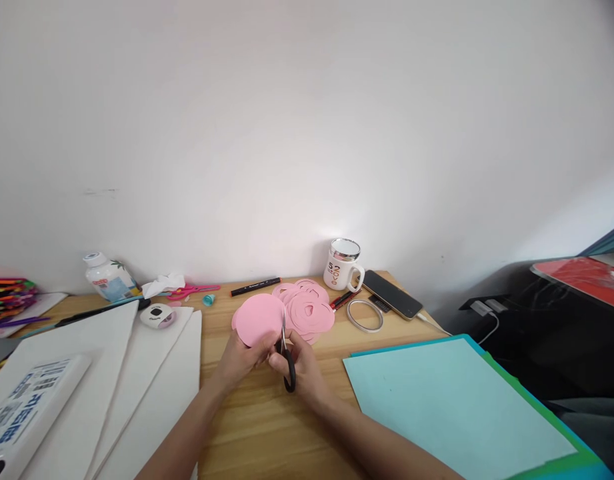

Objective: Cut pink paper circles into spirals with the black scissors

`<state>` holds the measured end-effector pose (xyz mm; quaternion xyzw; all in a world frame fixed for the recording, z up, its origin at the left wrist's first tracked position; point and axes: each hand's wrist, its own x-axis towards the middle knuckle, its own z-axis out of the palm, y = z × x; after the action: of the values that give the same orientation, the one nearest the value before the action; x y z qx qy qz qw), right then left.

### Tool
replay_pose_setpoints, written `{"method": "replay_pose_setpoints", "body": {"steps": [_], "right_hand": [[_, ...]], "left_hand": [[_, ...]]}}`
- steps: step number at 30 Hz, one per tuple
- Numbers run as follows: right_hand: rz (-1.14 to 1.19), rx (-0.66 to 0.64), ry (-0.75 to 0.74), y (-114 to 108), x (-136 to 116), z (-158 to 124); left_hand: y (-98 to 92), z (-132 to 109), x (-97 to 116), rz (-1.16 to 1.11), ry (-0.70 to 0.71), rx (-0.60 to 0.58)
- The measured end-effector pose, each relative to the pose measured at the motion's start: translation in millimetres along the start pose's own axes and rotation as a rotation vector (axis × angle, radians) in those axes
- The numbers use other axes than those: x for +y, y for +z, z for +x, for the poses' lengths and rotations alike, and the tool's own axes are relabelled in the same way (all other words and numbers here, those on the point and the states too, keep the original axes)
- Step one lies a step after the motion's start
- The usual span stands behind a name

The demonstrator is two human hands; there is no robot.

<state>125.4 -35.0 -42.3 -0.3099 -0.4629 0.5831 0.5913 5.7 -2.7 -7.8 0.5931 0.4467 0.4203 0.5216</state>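
My left hand (244,357) pinches the lower edge of a round pink paper disc (259,319), thumb on top. In my right hand (301,367) is a pair of scissors (289,367) with black handles, its metal blades pointing away from me along the disc's right edge. Whether the blades are parted is too small to tell. Just beyond and to the right lies a pile of pink paper cut-outs (309,313), some with curved cuts and holes. More pink paper shows at the disc's left edge, partly hidden beneath it.
A white mug (343,267), a black marker (255,287), a phone (393,293) and a metal ring (365,315) stand or lie near the wall. White sheets (171,393) are at left, light blue sheets (451,407) at right. Pink scissors (191,291) lie behind.
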Motion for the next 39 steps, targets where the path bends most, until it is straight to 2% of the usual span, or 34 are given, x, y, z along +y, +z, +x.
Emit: {"method": "replay_pose_setpoints", "body": {"steps": [11,24,30,39], "right_hand": [[-0.054,0.042,0.059,-2,3,0],[-0.035,0.027,0.095,1,9,-3],[-0.022,0.029,0.011,-1,0,-1],[-0.024,-0.001,0.003,-3,0,0]], "left_hand": [[-9.5,4,-10,0.069,0.035,-0.048],[-3.7,2,-1,0.064,0.027,0.042],[-1.5,0,1,0.092,0.042,0.060],[-4.7,2,-4,0.079,0.031,0.028]]}}
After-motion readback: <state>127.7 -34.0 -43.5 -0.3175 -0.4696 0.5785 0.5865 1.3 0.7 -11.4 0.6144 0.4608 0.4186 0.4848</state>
